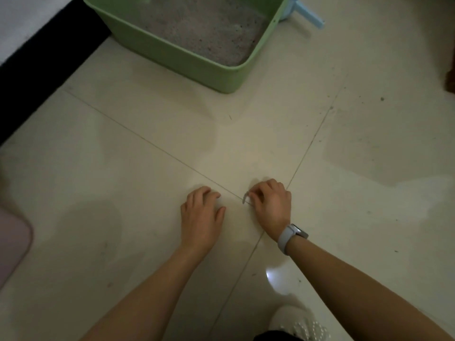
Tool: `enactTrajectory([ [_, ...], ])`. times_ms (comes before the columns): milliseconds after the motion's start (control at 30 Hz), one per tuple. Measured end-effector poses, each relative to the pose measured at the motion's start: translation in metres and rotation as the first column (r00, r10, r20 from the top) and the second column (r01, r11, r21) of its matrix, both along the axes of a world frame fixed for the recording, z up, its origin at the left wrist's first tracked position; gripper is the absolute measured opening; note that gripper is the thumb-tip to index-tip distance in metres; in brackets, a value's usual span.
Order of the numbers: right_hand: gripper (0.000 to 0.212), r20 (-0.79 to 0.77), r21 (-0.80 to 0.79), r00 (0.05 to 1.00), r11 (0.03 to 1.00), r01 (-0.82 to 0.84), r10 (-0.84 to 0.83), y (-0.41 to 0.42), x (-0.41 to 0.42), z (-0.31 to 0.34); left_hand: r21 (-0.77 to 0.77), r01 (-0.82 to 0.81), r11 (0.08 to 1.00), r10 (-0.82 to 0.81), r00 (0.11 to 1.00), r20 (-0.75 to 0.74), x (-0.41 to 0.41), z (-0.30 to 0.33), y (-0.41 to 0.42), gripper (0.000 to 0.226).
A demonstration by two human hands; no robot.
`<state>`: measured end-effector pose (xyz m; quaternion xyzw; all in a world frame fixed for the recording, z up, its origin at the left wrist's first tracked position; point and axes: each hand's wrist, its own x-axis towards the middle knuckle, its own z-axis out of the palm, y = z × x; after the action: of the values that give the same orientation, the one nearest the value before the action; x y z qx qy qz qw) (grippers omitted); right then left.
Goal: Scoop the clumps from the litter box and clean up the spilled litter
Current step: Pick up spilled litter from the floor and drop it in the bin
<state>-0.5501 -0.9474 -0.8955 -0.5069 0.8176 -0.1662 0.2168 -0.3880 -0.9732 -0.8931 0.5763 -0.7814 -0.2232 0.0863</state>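
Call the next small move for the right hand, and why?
Probably lift the small grey piece that the right hand pinches off the floor tile and carry it clear. The left hand rests beside it holding nothing, and dark specks remain farther right. What the piece is cannot be told.
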Motion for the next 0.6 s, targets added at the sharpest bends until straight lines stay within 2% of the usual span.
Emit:
enactTrajectory([
  [133,0.011,0.020,0.009,1.000,1.000,0.005,-0.005,-0.003,0.000,-0.003,-0.043,-0.019,0.999,0.019,1.000,-0.018,-0.010,-0.002,0.001,0.030],
  [200,0.010,0.172,-0.019,0.981,0.995,0.098,-0.093,-0.006,-0.004,0.002,-0.059,0.013,0.998,-0.016,0.999,-0.051,-0.016,-0.002,-0.002,0.028],
  [267,0.009,0.409,-0.009,0.871,0.954,0.301,-0.271,-0.009,-0.013,0.011,-0.078,0.056,0.995,-0.061,0.995,-0.073,-0.023,-0.005,-0.004,0.030],
  [333,0.014,0.581,0.053,0.704,0.882,0.468,-0.408,-0.011,-0.023,0.019,-0.062,0.066,0.996,-0.072,0.993,-0.096,-0.032,-0.007,-0.008,0.035],
  [433,0.021,0.760,0.125,0.470,0.810,0.572,-0.449,-0.010,-0.033,0.027,-0.037,0.088,0.995,-0.092,0.988,-0.120,-0.041,-0.013,-0.014,0.037],
  [500,0.019,0.809,0.156,0.394,0.806,0.572,-0.436,-0.009,-0.035,0.031,-0.058,0.143,0.988,-0.149,0.982,-0.114,-0.041,-0.016,-0.016,0.034],
  [600,0.020,0.830,0.211,0.342,0.816,0.538,-0.440,-0.007,-0.037,0.032,-0.119,0.226,0.967,-0.239,0.965,-0.106,-0.036,-0.020,-0.017,0.029],
])
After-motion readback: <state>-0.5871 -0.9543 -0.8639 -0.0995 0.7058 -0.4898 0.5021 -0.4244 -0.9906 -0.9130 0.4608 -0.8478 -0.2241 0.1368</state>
